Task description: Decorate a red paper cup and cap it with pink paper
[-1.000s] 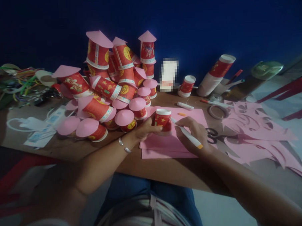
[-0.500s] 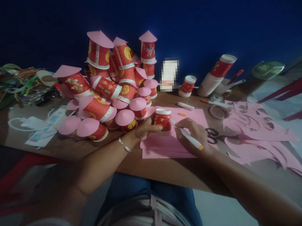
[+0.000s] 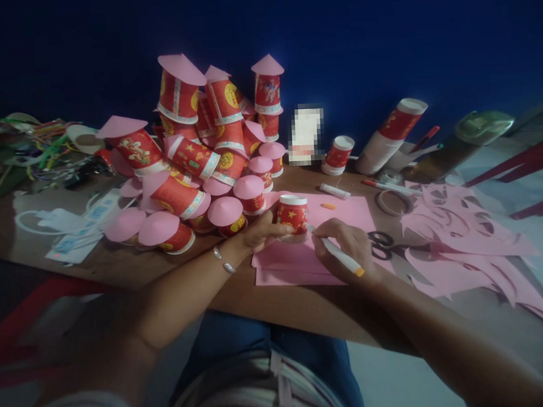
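Hatted cups [image 3: 189, 160] massed to the left, pink sheets [image 3: 297, 275] up front, perhaps to keep the work close!
The left hand [image 3: 264, 232], half-closed, gripped the red cup [image 3: 292, 210] over those sheets, thumb across its front, seemingly to steady it; the right hand [image 3: 349, 247], curled, pinched the white pen [image 3: 340, 257] writing-style, likely for control, tip at the cup's lower right side, contact unclear; an orange cap [image 3: 328, 206] lay beyond.

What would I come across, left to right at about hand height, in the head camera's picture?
White power strip → tilted cup with a pink cone top → held red cup → white pen → dark scissors handles → pink paper scraps.
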Tool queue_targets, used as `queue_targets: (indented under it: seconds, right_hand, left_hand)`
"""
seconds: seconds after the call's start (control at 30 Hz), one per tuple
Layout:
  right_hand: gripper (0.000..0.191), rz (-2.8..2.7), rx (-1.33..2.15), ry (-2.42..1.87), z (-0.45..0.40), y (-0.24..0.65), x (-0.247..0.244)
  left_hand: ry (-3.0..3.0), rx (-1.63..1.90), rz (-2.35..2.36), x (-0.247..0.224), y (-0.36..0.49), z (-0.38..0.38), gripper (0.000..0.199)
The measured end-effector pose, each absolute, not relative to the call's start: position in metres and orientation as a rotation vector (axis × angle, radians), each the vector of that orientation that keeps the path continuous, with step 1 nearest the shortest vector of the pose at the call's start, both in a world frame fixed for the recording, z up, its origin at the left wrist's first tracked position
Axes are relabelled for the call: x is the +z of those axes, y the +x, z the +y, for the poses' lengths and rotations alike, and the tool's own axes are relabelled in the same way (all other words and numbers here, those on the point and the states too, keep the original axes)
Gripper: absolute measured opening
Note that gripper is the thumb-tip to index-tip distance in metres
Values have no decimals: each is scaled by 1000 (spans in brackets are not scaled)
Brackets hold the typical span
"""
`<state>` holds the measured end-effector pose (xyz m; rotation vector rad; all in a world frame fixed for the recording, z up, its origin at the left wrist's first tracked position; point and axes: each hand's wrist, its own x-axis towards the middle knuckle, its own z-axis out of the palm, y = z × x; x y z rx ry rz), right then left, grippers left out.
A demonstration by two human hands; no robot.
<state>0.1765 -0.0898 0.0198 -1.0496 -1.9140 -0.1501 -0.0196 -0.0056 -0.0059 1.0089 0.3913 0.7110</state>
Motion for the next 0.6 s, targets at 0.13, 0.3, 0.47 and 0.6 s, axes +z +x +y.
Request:
queue_targets:
  seconds: [0.13,0.3,0.47,0.6]
  right_hand:
    - [11,-1917,-181,-1043,-90,176,20]
    - [18,-1974,-245,-893,-90,177,24]
    - [16,-2122,-253,-762,-93,176,26]
    - [15,-2147,-282,-754,-93,176,24]
  left_hand:
    - [986,707,406,-1,-19,-7,55]
    - [1125,718,526,-1,-16,-7,56]
    - [1444,769,771,0,-12,-10,71]
    - [1571,796,723,-1,-10,-10,80]
